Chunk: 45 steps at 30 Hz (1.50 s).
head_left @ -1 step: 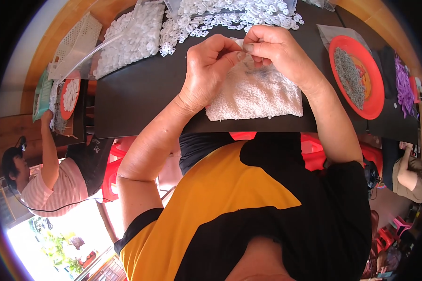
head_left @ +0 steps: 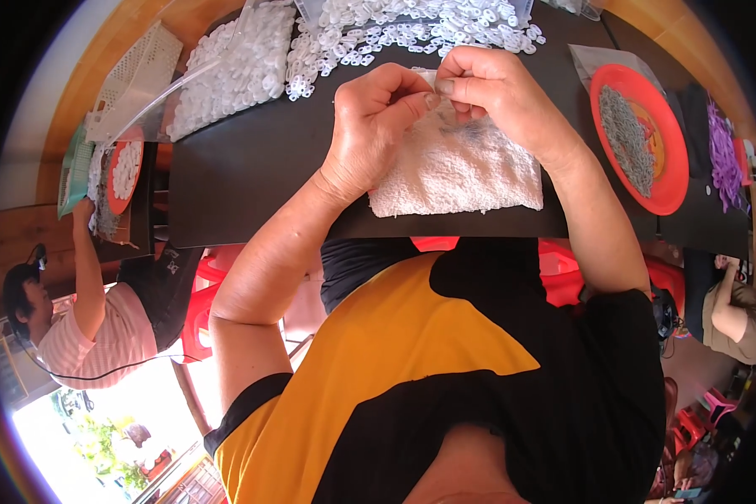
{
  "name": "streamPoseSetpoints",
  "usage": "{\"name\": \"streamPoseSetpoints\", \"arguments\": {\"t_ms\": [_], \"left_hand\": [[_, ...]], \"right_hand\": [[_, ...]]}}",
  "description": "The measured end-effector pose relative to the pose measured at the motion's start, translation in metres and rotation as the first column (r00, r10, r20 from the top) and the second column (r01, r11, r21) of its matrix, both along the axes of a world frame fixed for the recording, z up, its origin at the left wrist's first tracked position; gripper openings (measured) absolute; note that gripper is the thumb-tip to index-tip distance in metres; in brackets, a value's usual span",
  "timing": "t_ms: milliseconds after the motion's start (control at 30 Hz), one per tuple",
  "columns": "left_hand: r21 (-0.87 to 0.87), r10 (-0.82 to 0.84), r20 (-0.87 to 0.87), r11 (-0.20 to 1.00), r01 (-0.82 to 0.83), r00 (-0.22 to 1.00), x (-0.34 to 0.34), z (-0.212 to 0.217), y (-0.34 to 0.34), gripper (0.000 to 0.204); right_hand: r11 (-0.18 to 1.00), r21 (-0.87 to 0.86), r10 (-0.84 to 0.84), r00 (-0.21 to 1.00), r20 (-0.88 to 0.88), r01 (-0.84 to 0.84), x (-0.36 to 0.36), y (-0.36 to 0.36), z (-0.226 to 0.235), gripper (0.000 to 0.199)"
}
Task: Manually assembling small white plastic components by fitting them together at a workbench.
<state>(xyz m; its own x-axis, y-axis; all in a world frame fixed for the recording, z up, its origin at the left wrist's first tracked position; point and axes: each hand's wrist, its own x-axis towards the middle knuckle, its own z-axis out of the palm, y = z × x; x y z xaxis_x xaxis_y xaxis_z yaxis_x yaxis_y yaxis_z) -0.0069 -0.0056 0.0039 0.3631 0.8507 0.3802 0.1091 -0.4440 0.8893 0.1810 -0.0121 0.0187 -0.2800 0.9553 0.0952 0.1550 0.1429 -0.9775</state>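
My left hand [head_left: 376, 126] and my right hand [head_left: 504, 99] meet fingertip to fingertip above the far part of a folded white towel [head_left: 462, 181]. Thumbs and index fingers of both are pinched together. Something small and whitish seems to sit between them, but the fingers hide most of it. Under the right fingers, the towel has a dark greyish smudge. Just beyond the hands lies a spread of small white plastic pieces with oval holes [head_left: 344, 46].
A heap of translucent white pieces [head_left: 235, 71] stands at the far left. On the right, a red oval plate [head_left: 674, 189] holds small grey parts, with purple strips [head_left: 724, 160] past it. The dark table's near edge [head_left: 260, 235] runs before me. A co-worker [head_left: 101, 323] sits to the left.
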Motion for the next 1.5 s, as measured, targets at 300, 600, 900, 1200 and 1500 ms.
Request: {"name": "streamPoseSetpoints", "arguments": {"t_ms": [300, 600, 900, 1200, 1500], "left_hand": [[-0.618, 0.023, 0.269, 0.771, 0.155, 0.963, -0.010, 0.006, 0.008, 0.014], [-0.530, 0.032, 0.132, 0.847, 0.043, 0.991, -0.010, 0.004, 0.005, 0.011], [-0.477, 0.038, 0.144, 0.878, 0.035, 0.989, -0.010, 0.004, 0.002, 0.009], [-0.613, 0.108, 0.268, 0.786, 0.082, 0.957, -0.008, 0.006, 0.003, 0.010], [-0.629, 0.130, 0.283, 0.773, 0.081, 0.950, -0.008, 0.007, -0.001, 0.011]], "right_hand": [[0.998, 0.056, 0.001, 0.999, 0.046, -0.003, -0.007, -0.001, -0.004, 0.010], [0.974, 0.221, -0.069, 0.992, 0.108, 0.044, -0.011, -0.002, -0.010, 0.010], [0.948, 0.306, -0.119, 0.987, 0.104, 0.082, -0.018, -0.002, -0.011, 0.010], [0.931, 0.346, -0.158, 0.983, 0.093, 0.117, -0.020, -0.003, -0.014, 0.012], [0.966, 0.214, -0.139, 0.990, -0.030, 0.143, -0.019, -0.003, -0.007, 0.008]]}}
